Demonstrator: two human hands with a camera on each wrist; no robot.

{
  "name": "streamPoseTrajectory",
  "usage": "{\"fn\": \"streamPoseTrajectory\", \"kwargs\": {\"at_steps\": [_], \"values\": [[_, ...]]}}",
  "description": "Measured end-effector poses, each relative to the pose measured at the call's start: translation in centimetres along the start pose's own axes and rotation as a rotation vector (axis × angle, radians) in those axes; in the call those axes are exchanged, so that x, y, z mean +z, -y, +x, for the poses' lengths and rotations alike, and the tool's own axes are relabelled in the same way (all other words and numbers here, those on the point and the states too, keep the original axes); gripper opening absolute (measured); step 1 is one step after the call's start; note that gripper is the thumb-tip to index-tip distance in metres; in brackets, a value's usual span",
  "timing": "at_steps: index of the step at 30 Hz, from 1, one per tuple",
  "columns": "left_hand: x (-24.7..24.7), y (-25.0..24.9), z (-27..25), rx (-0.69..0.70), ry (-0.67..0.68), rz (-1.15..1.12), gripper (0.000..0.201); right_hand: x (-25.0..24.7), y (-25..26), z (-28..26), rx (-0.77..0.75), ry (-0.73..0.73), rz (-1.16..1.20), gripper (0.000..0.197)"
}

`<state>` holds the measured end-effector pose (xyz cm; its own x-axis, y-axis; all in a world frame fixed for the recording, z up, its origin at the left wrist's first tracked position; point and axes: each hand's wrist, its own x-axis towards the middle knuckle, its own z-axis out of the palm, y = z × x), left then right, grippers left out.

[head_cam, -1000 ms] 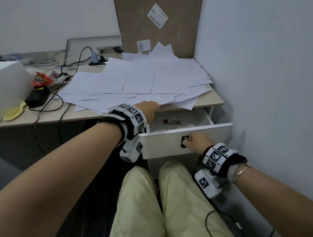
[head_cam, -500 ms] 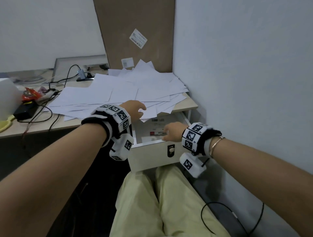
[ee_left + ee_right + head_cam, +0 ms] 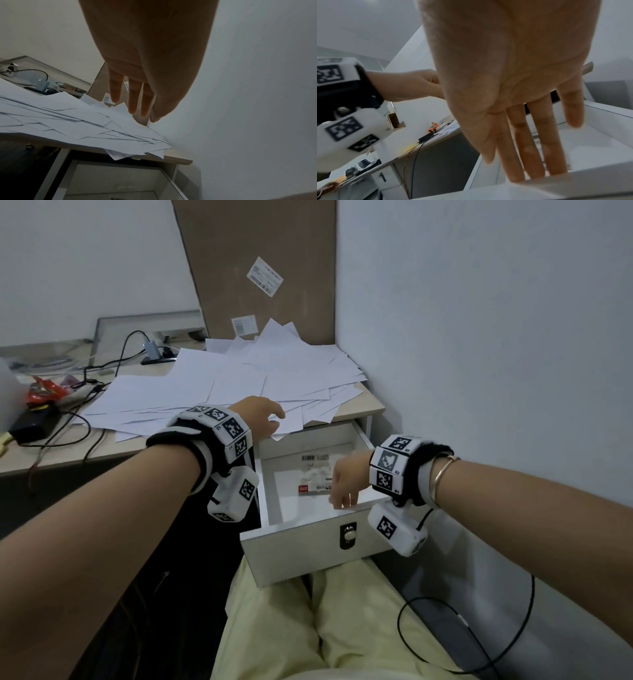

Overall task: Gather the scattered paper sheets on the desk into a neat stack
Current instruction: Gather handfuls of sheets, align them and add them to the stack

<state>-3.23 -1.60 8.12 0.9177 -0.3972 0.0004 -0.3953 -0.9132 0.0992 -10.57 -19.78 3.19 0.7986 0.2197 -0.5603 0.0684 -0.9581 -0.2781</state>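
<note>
Several white paper sheets lie scattered and overlapping across the desk's right end, some hanging over its front edge. My left hand hovers just above the sheets' near edge. In the left wrist view its fingers are straight and hold nothing. My right hand reaches down into the pulled-out white drawer. Its palm is open and its straight fingers point down behind the drawer's front wall. A white packet with a barcode label lies in the drawer.
A brown board leans in the corner and a grey wall closes the right side. Black cables, a black adapter and a red wrapper crowd the desk's left. The drawer knob hangs over my lap.
My right hand let go of the drawer knob and moved into the drawer, which now stands further out. My left hand lifted from the desk's edge to above the sheets.
</note>
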Motion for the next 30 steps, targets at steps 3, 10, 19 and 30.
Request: {"fn": "streamPoseTrajectory", "kwargs": {"at_steps": [3, 10, 19, 30], "values": [[0.6, -0.3, 0.6, 0.003, -0.003, 0.006, 0.036, 0.7, -0.5, -0.7, -0.013, 0.022, 0.017, 0.028], [1.8, -1.1, 2.0, -0.002, -0.020, 0.026, 0.039, -0.5, -1.4, 0.0, -0.051, -0.044, 0.073, 0.025], [3.1, 5.1, 7.9, -0.146, 0.018, -0.008, 0.053, -11.4, -5.2, 9.0, 0.097, -0.518, 0.216, 0.032], [5.0, 10.6, 20.5, -0.269, 0.233, 0.048, 0.066, -18.9, -5.9, 22.9, 0.224, -0.331, 0.144, 0.075]]}}
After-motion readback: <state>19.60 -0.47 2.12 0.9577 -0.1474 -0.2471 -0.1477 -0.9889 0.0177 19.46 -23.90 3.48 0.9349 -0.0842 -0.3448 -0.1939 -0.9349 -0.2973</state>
